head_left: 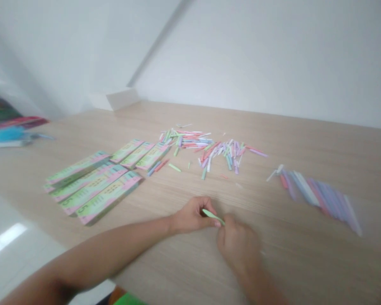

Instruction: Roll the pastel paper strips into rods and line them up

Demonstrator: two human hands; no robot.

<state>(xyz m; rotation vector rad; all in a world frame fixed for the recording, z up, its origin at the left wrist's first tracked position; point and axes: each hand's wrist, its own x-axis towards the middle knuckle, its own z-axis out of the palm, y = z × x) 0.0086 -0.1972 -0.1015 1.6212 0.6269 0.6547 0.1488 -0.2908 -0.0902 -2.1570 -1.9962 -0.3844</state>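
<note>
Hands (192,215) (238,248) pinching green paper strip (212,216)

We see a pale green paper strip (212,216) pinched in the fingers (216,224) at lower centre. To the left of the frame's centre lie paper bundles (109,199), pale green with pink ends and darker printed markings. Above centre, a loose paper pile (209,148) mixes pastel pink, mint, lilac, blue and white, with some stronger coral pieces. At right, fanned paper strips (317,197) run through pink, lilac, white and blue. The worktop (292,148) is pale wood with fine straight grain, below a plain white wall (257,55). At upper left we see teal, red-pink and dark green items (6,134).
</note>
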